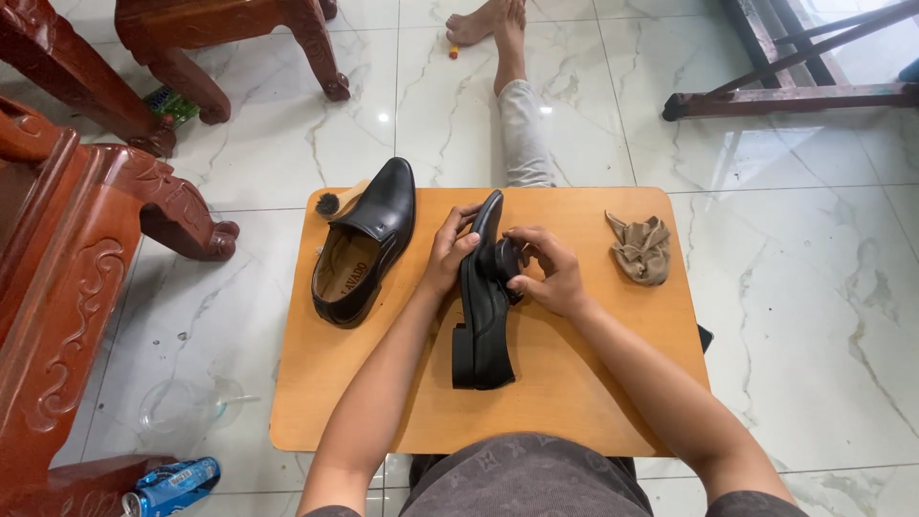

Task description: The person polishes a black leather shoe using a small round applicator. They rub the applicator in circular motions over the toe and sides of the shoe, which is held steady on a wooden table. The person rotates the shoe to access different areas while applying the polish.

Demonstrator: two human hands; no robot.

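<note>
A black leather shoe [479,316] lies on its side in the middle of a small wooden table [574,383]. My left hand [448,254] grips the shoe's upper from the left. My right hand [548,273] holds a small round black tin [502,258] against the shoe's right side. A second black shoe [369,244] stands upright to the left, its tan insole showing. A brush [335,202] with dark bristles sits behind that shoe at the table's far left edge. A crumpled tan cloth [643,249] lies at the right.
Carved red-brown wooden chairs [67,249] stand to the left and far left. A dark wooden frame [785,91] is at the far right. My outstretched leg [522,134] runs beyond the table. A blue crushed bottle [172,483] and a clear plastic item [187,407] lie on the marble floor.
</note>
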